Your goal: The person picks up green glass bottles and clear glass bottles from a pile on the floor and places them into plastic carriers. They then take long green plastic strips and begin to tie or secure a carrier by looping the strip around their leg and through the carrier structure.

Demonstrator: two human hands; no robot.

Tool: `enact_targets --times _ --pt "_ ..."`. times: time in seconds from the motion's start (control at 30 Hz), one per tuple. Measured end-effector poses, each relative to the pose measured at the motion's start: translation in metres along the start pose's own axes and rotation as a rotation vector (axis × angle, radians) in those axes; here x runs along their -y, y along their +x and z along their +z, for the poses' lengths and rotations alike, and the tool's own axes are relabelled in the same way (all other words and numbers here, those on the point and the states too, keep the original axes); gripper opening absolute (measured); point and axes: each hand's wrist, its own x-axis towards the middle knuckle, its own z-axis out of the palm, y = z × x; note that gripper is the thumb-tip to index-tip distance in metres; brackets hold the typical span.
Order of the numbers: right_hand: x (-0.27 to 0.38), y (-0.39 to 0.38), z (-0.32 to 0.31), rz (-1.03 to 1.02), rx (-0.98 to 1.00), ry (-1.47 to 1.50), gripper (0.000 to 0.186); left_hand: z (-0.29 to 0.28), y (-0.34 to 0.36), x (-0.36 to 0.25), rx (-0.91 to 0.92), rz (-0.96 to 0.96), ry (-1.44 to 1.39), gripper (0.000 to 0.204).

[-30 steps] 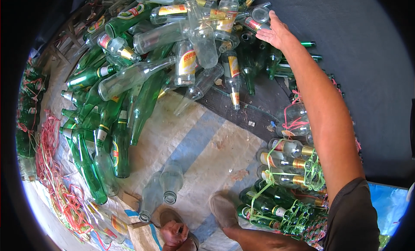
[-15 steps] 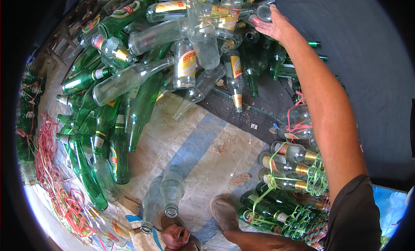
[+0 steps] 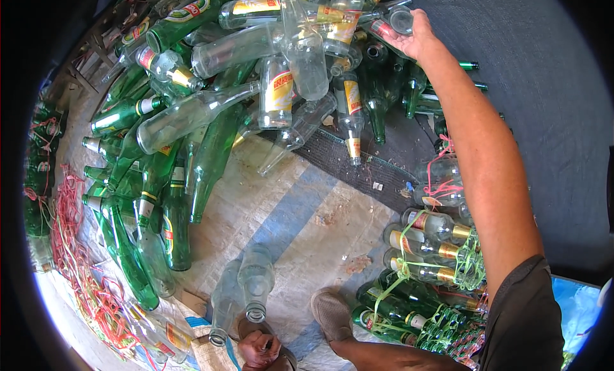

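Note:
At the far edge of the bottle pile, my right hand (image 3: 417,37) reaches out and grips a clear glass bottle (image 3: 401,19) at its base end, which faces me. A bottle with a red label lies right beside the fingers. Low in the view, my left hand (image 3: 261,350) is closed in front of my left shoe; whatever it may hold is hidden. Just beyond it, two clear bottles, a nearer-right one (image 3: 256,278) and a left one (image 3: 226,301), lie side by side with their necks toward me.
Loose green bottles (image 3: 214,160) and clear bottles (image 3: 192,118) are heaped at left and centre. Bundles of tied bottles (image 3: 425,243) line the right side. Red and pale plastic strings (image 3: 77,243) tangle at left. A striped sheet (image 3: 281,211) covers the ground beside a dark mat (image 3: 531,64).
My right hand and the clear bottle have shifted slightly to the right. My left hand stays nearly in place, and the piled bottles look the same.

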Motion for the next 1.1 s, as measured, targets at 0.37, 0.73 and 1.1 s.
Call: enact_targets --times 0.37,0.73,1.1 --pt "-0.003 -0.031 -0.038 -0.02 0.038 0.111 0.053 0.073 0.013 -0.015 -0.12 0.51 1.626 0.036" --pt "-0.02 -0.112 -0.066 0.038 0.111 0.205 0.049 0.048 0.012 -0.01 -0.223 0.607 1.767 0.023" --pt "-0.045 -0.207 -0.111 0.088 0.199 0.226 0.055 0.058 0.017 -0.013 -0.098 0.501 1.608 0.035"
